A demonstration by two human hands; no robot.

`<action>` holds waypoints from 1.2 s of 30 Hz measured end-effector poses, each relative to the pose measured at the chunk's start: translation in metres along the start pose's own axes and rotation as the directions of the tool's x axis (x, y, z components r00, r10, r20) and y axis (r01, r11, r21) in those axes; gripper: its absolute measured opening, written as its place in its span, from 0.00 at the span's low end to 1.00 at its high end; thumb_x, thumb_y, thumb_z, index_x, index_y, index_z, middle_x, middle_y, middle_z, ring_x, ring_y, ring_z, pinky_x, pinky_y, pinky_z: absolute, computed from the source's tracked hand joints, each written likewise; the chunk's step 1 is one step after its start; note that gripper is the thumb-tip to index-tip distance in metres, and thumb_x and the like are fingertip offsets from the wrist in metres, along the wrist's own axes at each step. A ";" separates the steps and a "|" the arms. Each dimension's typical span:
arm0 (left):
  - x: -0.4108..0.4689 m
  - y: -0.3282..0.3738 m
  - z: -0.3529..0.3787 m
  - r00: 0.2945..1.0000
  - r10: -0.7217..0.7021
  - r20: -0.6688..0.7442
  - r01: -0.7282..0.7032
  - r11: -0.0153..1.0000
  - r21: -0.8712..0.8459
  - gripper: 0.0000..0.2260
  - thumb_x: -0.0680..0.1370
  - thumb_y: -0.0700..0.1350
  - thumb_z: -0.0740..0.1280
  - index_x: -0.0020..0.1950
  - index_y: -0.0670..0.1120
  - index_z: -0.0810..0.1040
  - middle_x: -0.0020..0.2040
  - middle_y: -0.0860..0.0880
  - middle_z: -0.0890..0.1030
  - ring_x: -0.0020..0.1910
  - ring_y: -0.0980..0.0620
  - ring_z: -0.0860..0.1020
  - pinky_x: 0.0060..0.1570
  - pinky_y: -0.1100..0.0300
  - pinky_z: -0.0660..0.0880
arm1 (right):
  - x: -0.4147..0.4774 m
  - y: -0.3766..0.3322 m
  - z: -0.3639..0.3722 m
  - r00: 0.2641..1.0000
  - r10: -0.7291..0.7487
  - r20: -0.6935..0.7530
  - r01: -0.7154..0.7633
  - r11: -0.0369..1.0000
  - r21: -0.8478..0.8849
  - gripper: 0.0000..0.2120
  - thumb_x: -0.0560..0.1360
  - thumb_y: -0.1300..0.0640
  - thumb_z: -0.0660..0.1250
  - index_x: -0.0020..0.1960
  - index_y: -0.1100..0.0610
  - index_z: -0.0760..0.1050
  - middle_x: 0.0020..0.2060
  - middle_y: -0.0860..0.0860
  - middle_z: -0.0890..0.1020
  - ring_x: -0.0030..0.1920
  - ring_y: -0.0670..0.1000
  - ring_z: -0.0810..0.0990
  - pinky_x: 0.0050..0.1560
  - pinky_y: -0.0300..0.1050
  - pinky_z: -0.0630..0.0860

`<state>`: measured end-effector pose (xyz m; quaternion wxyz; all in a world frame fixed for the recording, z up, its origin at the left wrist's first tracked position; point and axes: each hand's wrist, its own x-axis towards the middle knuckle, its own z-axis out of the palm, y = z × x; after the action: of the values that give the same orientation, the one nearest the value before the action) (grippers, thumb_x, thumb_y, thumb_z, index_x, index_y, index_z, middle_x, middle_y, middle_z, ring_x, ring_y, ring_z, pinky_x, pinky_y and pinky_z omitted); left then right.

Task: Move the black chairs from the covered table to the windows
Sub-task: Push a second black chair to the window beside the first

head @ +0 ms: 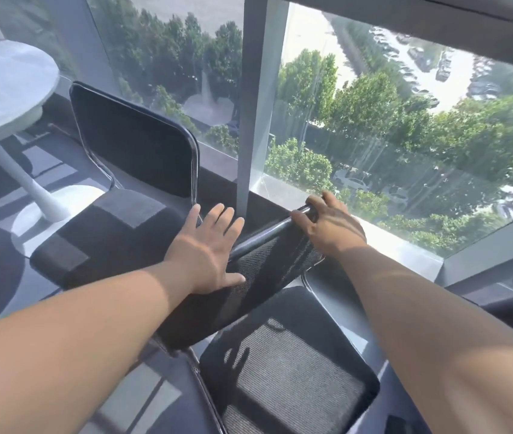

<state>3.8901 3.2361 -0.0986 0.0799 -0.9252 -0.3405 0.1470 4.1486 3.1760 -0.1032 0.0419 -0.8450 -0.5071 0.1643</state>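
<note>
A black mesh chair (292, 374) stands right in front of me, its backrest (271, 267) close to the window (390, 126). My right hand (330, 227) grips the top rail of that backrest, fingers curled over its far edge. My left hand (205, 249) lies on the left end of the same backrest with straight, spread fingers and the thumb on the mesh. A second black chair (133, 142) stands to the left, also beside the glass, its seat next to my left hand.
A round white pedestal table (1, 86) stands at the far left, its base on the dark floor. A grey window post (255, 104) rises between the two chairs. A low sill (405, 242) runs under the glass on the right.
</note>
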 end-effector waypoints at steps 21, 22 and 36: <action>0.017 0.040 0.007 0.846 -0.530 0.062 0.505 0.758 -0.413 0.34 0.76 0.73 0.46 0.76 0.58 0.63 0.79 0.50 0.57 0.78 0.45 0.50 0.73 0.35 0.48 | 0.003 0.037 -0.013 0.994 -0.075 -0.077 0.070 0.995 -0.064 0.32 0.73 0.23 0.54 0.53 0.48 0.80 0.53 0.47 0.77 0.63 0.54 0.69 0.72 0.58 0.56; 0.025 0.036 0.006 0.861 -0.507 0.046 0.477 0.772 -0.419 0.33 0.76 0.72 0.48 0.76 0.58 0.64 0.79 0.50 0.57 0.78 0.45 0.50 0.73 0.35 0.48 | 0.003 0.040 -0.014 0.996 -0.047 -0.070 0.042 0.996 -0.075 0.32 0.73 0.23 0.53 0.53 0.48 0.79 0.54 0.47 0.78 0.64 0.55 0.70 0.72 0.59 0.57; 0.143 0.012 -0.018 0.996 -0.060 -0.059 0.035 0.936 -0.350 0.30 0.77 0.73 0.49 0.74 0.61 0.66 0.81 0.51 0.56 0.79 0.48 0.47 0.74 0.39 0.46 | -0.015 0.082 -0.004 0.927 0.313 -0.209 -0.324 0.946 -0.021 0.31 0.75 0.25 0.49 0.56 0.47 0.76 0.60 0.50 0.78 0.67 0.57 0.70 0.75 0.58 0.56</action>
<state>4.0073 3.3197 -0.1163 -0.0698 -0.9208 -0.3805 0.0505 4.2126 3.1242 -0.1152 0.0430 -0.9292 -0.3607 0.0680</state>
